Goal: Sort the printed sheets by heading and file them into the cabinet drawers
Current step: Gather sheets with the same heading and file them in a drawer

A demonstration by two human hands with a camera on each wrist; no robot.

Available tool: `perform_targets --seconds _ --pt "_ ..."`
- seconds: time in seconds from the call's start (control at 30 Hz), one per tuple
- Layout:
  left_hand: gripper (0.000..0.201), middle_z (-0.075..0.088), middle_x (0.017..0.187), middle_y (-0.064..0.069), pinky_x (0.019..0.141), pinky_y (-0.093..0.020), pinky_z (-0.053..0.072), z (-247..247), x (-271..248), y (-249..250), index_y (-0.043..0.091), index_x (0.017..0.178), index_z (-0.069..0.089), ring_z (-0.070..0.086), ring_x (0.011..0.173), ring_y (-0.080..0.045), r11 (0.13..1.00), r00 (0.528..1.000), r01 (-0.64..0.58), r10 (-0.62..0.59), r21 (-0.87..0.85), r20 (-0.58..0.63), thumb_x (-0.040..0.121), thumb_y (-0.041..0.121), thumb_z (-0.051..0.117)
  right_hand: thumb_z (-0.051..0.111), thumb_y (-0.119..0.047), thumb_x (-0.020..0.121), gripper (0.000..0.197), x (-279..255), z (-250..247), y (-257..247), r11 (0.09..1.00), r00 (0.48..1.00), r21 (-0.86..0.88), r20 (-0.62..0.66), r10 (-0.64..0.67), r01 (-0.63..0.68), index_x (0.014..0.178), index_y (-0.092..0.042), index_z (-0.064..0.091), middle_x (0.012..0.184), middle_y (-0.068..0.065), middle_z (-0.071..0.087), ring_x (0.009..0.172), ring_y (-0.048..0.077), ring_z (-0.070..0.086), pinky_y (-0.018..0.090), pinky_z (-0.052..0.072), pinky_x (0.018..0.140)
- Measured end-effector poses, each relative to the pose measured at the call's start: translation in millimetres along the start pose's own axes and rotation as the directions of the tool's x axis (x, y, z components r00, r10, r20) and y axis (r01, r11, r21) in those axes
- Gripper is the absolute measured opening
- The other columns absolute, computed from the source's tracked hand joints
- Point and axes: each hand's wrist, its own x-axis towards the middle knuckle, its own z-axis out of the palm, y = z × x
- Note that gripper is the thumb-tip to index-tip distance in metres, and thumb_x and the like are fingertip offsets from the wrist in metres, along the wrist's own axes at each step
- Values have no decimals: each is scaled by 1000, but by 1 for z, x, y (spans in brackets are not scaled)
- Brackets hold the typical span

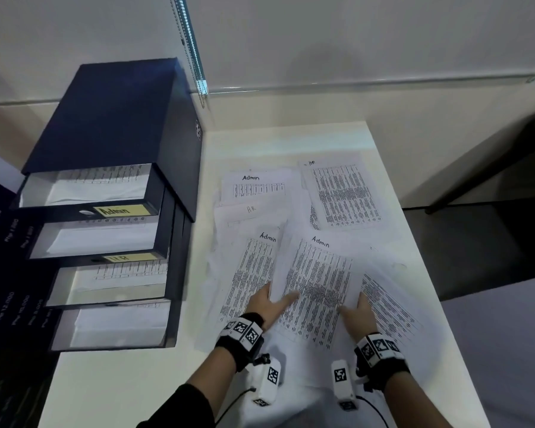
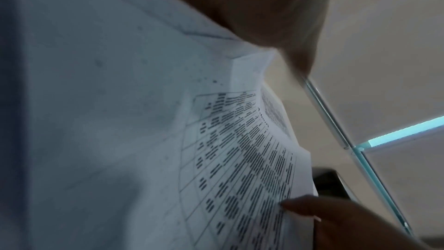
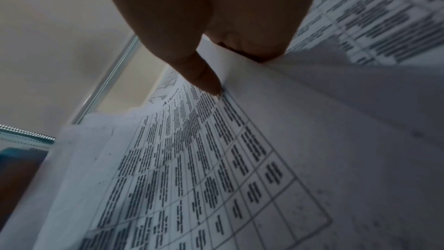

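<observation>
I see printed sheets headed Admin (image 1: 317, 282) and HR (image 1: 343, 193) lying overlapped and loose on the white worktop (image 1: 337, 137); beside them the dark cabinet (image 1: 112, 118) has its four drawers (image 1: 90, 189) pulled open, sheets inside.

White table (image 1: 291, 134), bead blind cord (image 1: 189, 41) by wall, dark chair (image 1: 491, 180) at right.
</observation>
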Motion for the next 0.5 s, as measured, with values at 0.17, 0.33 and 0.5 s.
perform_targets --seconds 0.17,0.33,0.5 --pt "50 57 132 -10 86 -23 47 -4 13 -5 4 135 47 60 113 -26 995 990 -13 28 101 -141 92 24 64 67 -9 83 21 -2 -11 -7 991 993 -55 24 -117 118 100 -13 55 92 8 60 75 21 62 24 48 55" --pt "36 26 157 -17 113 -36 33 -50 44 -35 10 104 72 29 142 -31 930 916 75 78 360 -394 80 37 76 69 -24 81 16 -6 -4 -16 932 966 -268 -19 -257 243 93 -21 59 95 2 49 88 22 50 25 43 73" --pt "30 43 141 -8 104 -32 43 -71 50 -51 17 92 69 46 124 -25 948 907 66 73 310 -415 69 27 85 74 -23 79 26 -17 18 -10 901 974 -372 120 -192 223 99 -10 62 100 2 43 87 18 47 11 32 57"
